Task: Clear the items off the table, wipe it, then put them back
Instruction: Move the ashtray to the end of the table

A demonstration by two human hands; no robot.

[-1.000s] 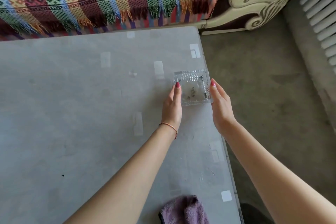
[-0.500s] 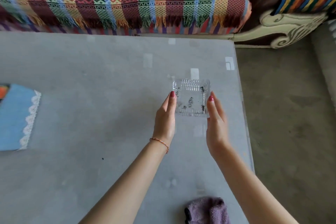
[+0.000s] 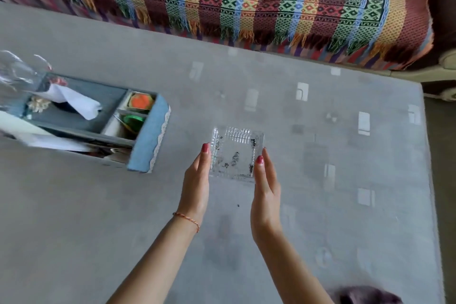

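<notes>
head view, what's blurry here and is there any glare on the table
Head view: the organizer and clear glass thing at left are motion-smeared; the ashtray between both hands stays fairly sharp; pale rectangular reflections dot the table; light is soft, shadows faint.

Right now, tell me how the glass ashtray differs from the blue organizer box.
The glass ashtray is clear, flat and square, flecked with dark ash; the blue organizer box is opaque, taller, lace-trimmed, holding tissue. The left hand and right hand flank the ashtray; nothing touches the box. Both are on the gray table.
</notes>
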